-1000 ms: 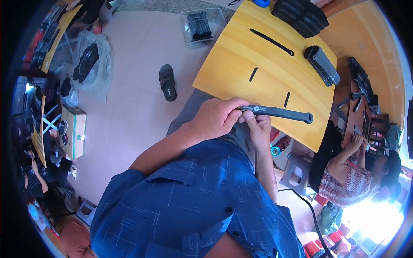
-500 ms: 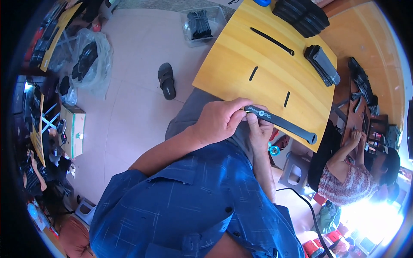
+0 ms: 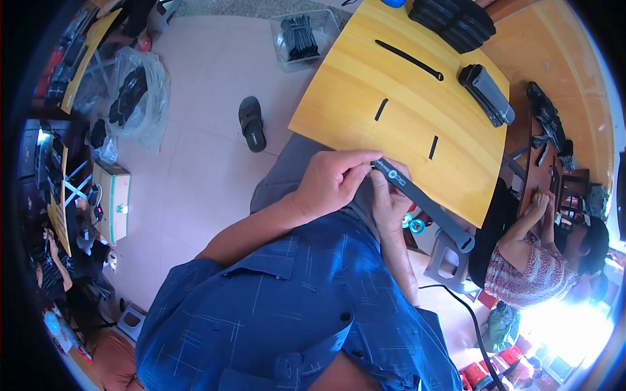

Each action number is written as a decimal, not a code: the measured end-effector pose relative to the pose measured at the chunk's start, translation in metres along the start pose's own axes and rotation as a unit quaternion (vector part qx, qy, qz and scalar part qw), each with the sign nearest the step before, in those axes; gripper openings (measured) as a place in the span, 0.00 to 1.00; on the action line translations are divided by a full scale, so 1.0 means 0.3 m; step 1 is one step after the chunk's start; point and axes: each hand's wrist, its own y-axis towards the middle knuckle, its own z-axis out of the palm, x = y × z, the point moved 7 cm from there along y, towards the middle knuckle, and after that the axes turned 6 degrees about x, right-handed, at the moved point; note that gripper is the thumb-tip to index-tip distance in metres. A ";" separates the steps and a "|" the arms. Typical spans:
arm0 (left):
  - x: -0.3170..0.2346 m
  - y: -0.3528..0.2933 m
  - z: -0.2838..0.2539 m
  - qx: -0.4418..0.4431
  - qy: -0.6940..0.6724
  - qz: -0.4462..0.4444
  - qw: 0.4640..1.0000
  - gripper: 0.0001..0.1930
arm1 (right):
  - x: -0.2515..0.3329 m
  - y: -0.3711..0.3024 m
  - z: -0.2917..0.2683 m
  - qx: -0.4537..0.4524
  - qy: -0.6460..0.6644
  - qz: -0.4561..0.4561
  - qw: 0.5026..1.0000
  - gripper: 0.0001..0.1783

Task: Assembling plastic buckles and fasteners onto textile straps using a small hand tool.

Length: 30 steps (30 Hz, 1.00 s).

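Observation:
A long black strap point(image 3: 430, 207) with a slotted, rounded end is held between my two hands at the near edge of the yellow wooden table point(image 3: 352, 85). My left hand point(image 3: 331, 181) pinches the strap's printed end between thumb and forefinger. Thumb on top, my right hand point(image 3: 389, 203) grips the strap just beside that end. The slotted end sticks out to the right, past the table edge. On the tabletop lie one more black strap point(image 3: 409, 60) and two short black strips, a left one point(image 3: 381, 109) and a right one point(image 3: 433, 147).
Folded black straps point(image 3: 486, 96) and a larger black bundle point(image 3: 453, 25) sit on the table's far right. Left of it, a clear plastic bin point(image 3: 279, 52) holds dark strips. A slipper point(image 3: 251, 124) lies on the floor. Another person point(image 3: 528, 267) sits at the right.
The strap's slotted end has swung down toward me, off the tabletop. My right hand has tilted slightly with it; my left hand still pinches the printed end.

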 end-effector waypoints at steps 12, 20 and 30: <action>-0.012 0.030 -0.025 0.038 0.053 0.070 0.995 0.10 | -0.010 0.004 0.000 0.055 0.050 0.060 0.995 0.12; -0.016 0.028 -0.029 0.068 0.073 0.066 0.993 0.10 | -0.038 0.007 0.012 0.089 0.116 0.134 0.980 0.10; 0.027 0.021 -0.007 0.109 0.035 -0.051 0.992 0.14 | -0.064 0.008 0.017 0.034 0.165 0.104 0.980 0.12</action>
